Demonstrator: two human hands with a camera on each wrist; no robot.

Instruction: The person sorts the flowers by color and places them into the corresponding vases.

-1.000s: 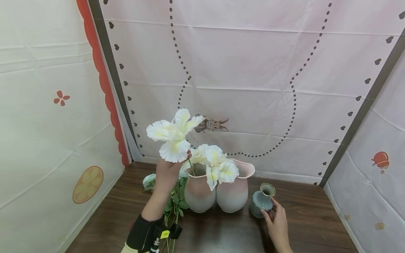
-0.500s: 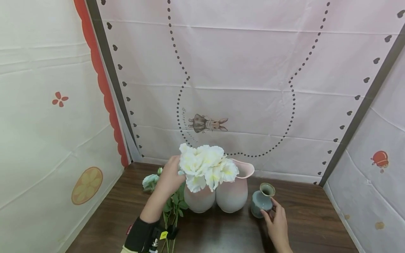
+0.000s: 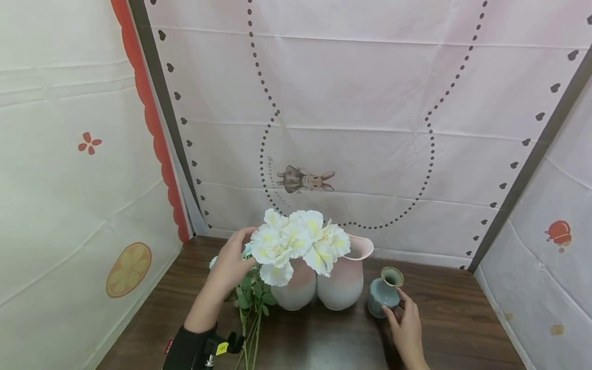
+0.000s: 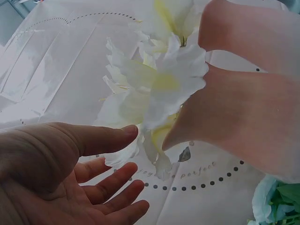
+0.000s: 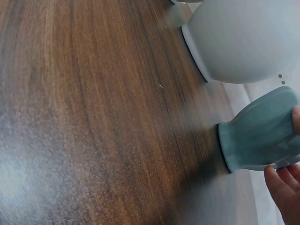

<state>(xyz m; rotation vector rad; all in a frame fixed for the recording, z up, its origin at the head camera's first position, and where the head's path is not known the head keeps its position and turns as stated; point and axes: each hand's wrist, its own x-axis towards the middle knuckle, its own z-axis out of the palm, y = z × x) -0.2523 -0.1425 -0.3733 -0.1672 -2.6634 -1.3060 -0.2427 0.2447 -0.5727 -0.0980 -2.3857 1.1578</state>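
Note:
A bunch of white flowers (image 3: 298, 241) stands in the left mouth of a pink two-bodied vase (image 3: 342, 288) on a dark wooden table (image 3: 324, 344). My left hand (image 3: 233, 257) hovers open just left of the blooms and holds nothing. In the left wrist view its palm faces up with relaxed fingers (image 4: 112, 180) beneath the white flowers (image 4: 154, 84) and the pink vase (image 4: 243, 122). My right hand (image 3: 398, 308) holds a small teal vase (image 3: 384, 293) that stands right of the pink one. In the right wrist view its fingers (image 5: 281, 185) curl round the teal vase (image 5: 258, 136).
Several green leafy stems (image 3: 252, 308) and a pale green bloom (image 3: 215, 262) lie on the table left of the pink vase, under my left arm. Printed fabric walls (image 3: 370, 128) close in the back and both sides. Bare wood (image 5: 93, 117) lies in front of the vases.
My left hand lowered a white flower stem into the pink vase beside the other blooms, let go and drew back to the left, open. The right hand stayed on the teal vase.

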